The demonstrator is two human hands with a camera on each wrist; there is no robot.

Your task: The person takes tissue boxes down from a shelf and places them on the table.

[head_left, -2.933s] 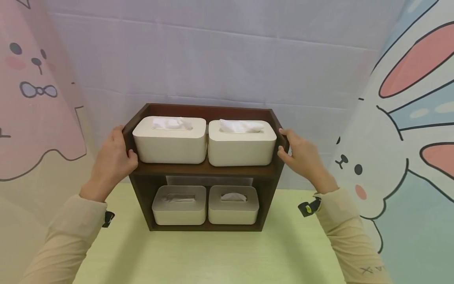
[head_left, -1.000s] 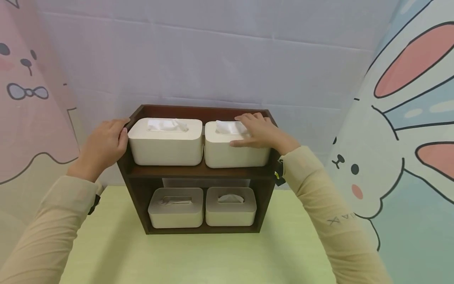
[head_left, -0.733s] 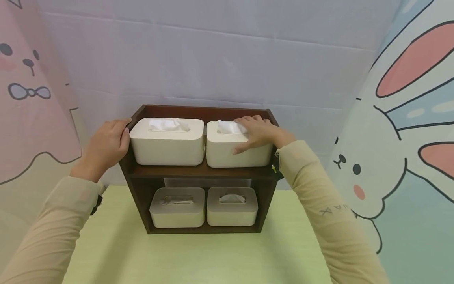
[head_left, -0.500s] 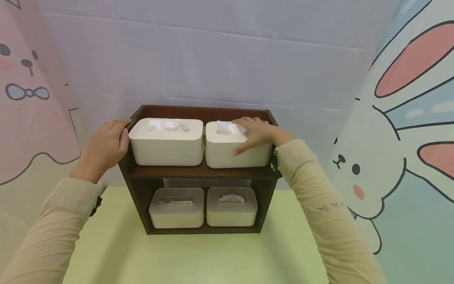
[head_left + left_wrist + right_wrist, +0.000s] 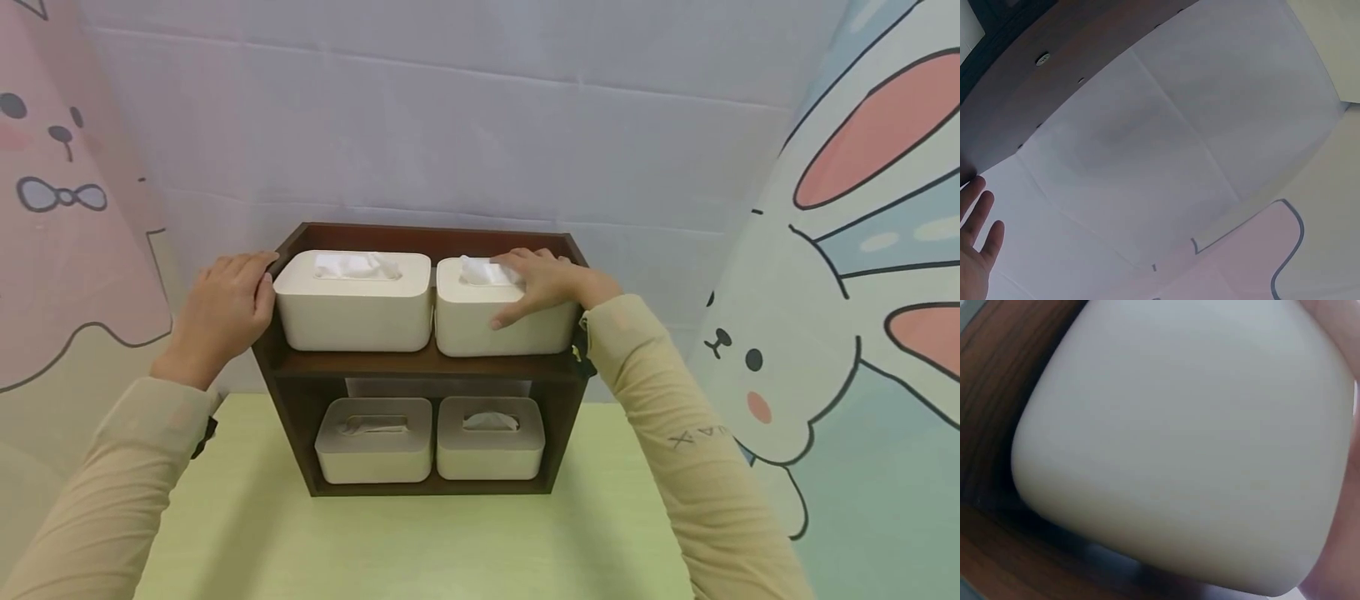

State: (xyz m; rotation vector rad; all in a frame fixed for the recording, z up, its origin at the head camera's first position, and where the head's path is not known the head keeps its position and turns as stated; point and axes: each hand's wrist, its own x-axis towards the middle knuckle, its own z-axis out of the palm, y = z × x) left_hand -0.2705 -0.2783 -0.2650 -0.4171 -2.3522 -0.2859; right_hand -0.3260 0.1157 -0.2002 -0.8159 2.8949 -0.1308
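A dark brown two-tier wooden shelf [image 5: 427, 360] stands against the cloth backdrop in the head view. My right hand [image 5: 547, 287] holds the upper right white tissue box [image 5: 468, 325], thumb on its front and fingers over its top. That box [image 5: 1179, 437] fills most of the right wrist view, with part of the hand [image 5: 1344, 519] along its right side. At the shelf's upper left edge, my left hand [image 5: 221, 312] rests against the side panel. Its fingers are extended in the left wrist view, one fingertip touching the panel [image 5: 1047, 81].
Left of the held box sits another white tissue box [image 5: 352, 321]. Two similar boxes, lower left [image 5: 373, 454] and lower right [image 5: 491, 458], occupy the bottom tier. Pale green tabletop [image 5: 405, 542] lies in front. Cartoon-printed cloths hang on both sides.
My right hand has left the shelf's right edge and moved left onto the upper right tissue box. The left hand stays at the left edge. Little differs over the last half second.
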